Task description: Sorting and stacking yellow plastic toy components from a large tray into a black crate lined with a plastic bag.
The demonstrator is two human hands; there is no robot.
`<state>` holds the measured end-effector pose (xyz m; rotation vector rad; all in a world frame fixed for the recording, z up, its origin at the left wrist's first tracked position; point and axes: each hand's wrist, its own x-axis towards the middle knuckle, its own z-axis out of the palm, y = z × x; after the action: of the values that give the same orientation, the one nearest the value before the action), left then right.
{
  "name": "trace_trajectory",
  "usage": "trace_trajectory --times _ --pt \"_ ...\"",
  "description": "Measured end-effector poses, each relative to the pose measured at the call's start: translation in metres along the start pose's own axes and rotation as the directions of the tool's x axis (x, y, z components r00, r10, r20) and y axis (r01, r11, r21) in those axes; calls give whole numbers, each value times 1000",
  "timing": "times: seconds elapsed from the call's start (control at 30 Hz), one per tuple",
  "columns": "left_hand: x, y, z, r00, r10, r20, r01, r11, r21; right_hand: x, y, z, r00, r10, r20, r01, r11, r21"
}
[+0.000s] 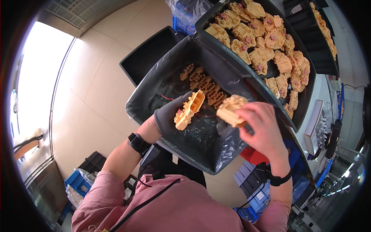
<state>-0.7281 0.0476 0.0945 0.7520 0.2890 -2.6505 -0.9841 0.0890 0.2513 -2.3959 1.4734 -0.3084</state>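
My left hand (168, 116), in a dark grey glove, is closed around a yellow plastic housing (190, 110) with open compartments and a small reddish part on it. Bare-skinned, my right hand (262, 125) grips a second yellow plastic housing (231, 111) between thumb and fingers; it looks slightly blurred. Both parts are held over a black bin (148, 87) lined with dark plastic film. Inside the bin, several similar housings (208, 87) lie in a row along the far side. A thin red wire (167, 98) shows beside the left glove.
At the upper right, a large black tray (247, 73) holds many loose yellow housings, with another loaded tray (324, 34) beyond it. A black crate (139, 58) stands behind the bin at left. Blue crates (78, 182) and a red object (253, 156) are nearby.
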Motion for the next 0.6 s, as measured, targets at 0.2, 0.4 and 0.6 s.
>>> trace_trajectory --times 0.2,0.4,0.6 --pt "-1 -2 -1 973 -226 55 222 972 74 12 -22 65 970 -215 112 217 976 -7" --pt "-9 -4 -28 974 -228 4 226 969 102 17 -26 86 970 -231 76 221 967 125" --pt "-20 -17 -41 947 -315 56 316 949 7 11 -41 98 958 -275 77 250 938 238"
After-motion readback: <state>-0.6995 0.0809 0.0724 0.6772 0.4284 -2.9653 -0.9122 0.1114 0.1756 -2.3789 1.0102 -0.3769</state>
